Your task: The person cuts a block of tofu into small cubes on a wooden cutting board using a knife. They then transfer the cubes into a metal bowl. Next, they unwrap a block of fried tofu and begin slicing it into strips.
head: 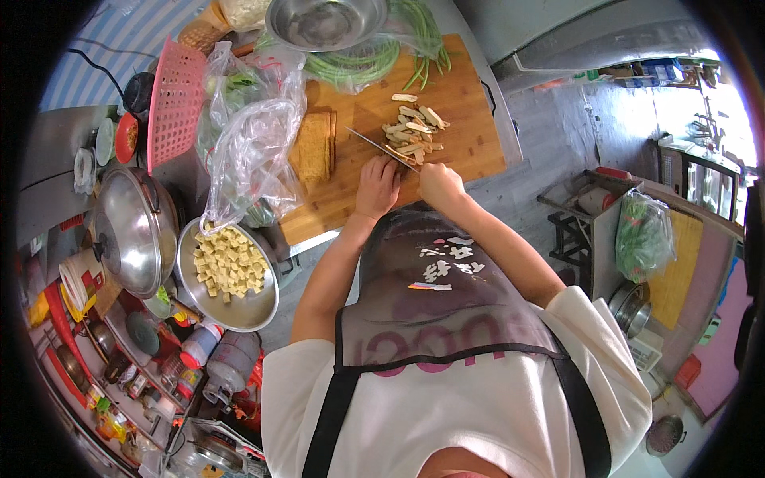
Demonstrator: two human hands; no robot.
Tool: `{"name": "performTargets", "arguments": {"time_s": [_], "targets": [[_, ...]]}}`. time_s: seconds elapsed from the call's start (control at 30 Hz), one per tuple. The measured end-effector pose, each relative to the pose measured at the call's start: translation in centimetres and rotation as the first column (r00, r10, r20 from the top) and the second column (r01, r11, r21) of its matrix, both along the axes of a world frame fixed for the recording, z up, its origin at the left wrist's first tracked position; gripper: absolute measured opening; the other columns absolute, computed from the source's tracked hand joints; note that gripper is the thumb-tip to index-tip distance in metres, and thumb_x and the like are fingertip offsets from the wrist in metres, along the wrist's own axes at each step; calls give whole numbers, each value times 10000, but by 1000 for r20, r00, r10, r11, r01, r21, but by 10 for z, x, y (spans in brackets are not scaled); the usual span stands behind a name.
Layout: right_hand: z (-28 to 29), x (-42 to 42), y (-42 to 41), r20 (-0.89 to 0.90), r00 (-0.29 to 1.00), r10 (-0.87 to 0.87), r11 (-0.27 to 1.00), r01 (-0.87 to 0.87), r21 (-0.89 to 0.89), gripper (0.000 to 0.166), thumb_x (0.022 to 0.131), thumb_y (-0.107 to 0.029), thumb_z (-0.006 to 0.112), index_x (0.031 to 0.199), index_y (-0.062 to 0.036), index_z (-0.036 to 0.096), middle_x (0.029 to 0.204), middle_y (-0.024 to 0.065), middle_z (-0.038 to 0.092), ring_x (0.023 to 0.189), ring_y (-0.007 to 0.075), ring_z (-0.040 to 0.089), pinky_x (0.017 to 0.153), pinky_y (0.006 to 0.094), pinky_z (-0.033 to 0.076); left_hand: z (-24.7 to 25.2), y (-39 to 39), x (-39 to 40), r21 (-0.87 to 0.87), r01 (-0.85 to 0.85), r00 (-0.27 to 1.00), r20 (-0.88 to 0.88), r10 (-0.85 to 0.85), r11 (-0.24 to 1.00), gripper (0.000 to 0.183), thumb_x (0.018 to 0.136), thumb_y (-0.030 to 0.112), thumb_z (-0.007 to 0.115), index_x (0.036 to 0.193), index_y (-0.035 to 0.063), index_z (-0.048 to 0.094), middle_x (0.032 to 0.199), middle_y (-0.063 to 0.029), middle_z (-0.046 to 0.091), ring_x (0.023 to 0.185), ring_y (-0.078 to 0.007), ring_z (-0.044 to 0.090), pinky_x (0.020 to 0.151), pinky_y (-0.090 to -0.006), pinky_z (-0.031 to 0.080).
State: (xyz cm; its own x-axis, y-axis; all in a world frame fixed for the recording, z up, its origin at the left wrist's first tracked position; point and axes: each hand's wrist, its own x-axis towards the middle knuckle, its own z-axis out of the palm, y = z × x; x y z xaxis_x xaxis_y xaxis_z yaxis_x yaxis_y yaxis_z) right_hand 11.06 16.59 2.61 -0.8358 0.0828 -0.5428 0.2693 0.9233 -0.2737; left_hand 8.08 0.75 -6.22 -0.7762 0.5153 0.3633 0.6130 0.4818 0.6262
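My right hand (pixel 441 184) is closed around the handle of a kitchen knife (pixel 375 145), whose blade points up and to the left across a wooden cutting board (pixel 472 131). Curled beside the blade is my left hand (pixel 378 188), its fingertips close to the steel; whatever lies under them is hidden. Just beyond the knife, pale strips with brown edges (pixel 412 132), which look like dried tofu, lie in a loose heap. To the left rests a stack of flat brown slabs (pixel 314 146), apparently of the same food.
Clear plastic bags of greens (pixel 257 131) cover the board's left side. Long green beans (pixel 358 63) and a steel basin (pixel 326 24) sit at the far edge. A steel bowl of pale cubes (pixel 230 263), a lidded wok (pixel 131 230) and a pink basket (pixel 176 101) stand left.
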Motion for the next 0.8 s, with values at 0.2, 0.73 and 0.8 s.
{"name": "performTargets", "arguments": {"time_s": [0.2,0.73,0.8], "targets": [[7,-7,14,-12,999,-34,999,33,-39,177,763,-124,580,815,8,686,810,257,667,796,390,675,716,452,552,0,0,-6,11,-5,1000,-18,5,1000,271,807,86,626,1062,42,546,1096,-159,542,1042,-362,504,891,-445,414],[2,-1,11,-34,997,-72,990,68,-126,227,798,-180,595,823,32,674,838,288,652,819,421,657,748,491,526,-3,-2,1,76,-32,999,-6,33,997,241,815,75,642,1037,33,560,1048,-147,553,983,-365,525,857,-438,427],[22,3,9,-9,999,-32,997,32,-74,215,793,-168,589,821,29,671,839,284,654,809,423,658,736,490,529,-6,-3,1,89,-35,999,7,35,995,244,806,72,648,1031,31,564,1047,-144,555,990,-361,528,864,-435,432]]}}
